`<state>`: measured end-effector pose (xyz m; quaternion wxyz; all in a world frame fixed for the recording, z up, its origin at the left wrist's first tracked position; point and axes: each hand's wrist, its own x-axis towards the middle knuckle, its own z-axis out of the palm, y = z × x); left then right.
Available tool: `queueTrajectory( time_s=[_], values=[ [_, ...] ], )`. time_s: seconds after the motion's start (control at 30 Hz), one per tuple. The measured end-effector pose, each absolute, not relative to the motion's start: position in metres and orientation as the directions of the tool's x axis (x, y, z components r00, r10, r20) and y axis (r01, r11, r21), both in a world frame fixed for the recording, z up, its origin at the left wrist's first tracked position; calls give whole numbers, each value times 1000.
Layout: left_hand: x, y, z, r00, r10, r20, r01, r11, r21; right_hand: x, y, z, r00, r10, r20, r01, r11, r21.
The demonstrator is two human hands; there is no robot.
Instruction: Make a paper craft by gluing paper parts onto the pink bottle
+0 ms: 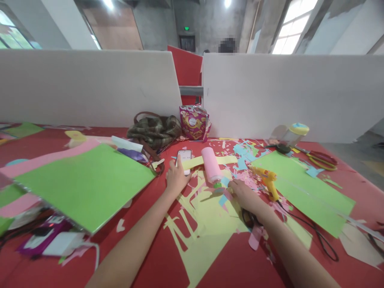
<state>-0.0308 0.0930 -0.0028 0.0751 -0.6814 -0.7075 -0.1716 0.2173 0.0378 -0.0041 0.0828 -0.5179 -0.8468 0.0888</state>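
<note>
My left hand (176,176) rests on the red table with its fingers closed around a white phone (184,157) that lies screen up. My right hand (244,193) is curled over paper scraps, its fingers at the green cap end of a bottle wrapped in pink paper (211,164), which lies on its side between the two hands. A yellow paper strip (210,161) runs under the bottle. Whether the right fingers pinch something is hidden.
A green sheet (87,186) covers the left of the table, another green sheet (303,188) the right. A yellow glue gun (268,180) with a black cord, red scissors (322,159), a snack bag (193,122), a plaid bag (154,130) and white dividers (270,96) surround the work.
</note>
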Motion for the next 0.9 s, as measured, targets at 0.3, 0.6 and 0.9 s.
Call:
queueTrajectory(
  time_s=[0.3,0.6,0.9],
  values=[
    [-43,133,2,-90,941,327,994,66,85,215,33,0,-410,912,8,877,397,-269],
    [-17,128,15,207,905,371,977,-211,-31,215,33,-3,-398,917,4,877,382,-293],
    [-23,99,2,227,930,290,974,-223,-48,215,30,4,-377,925,51,867,372,-331]
  ],
)
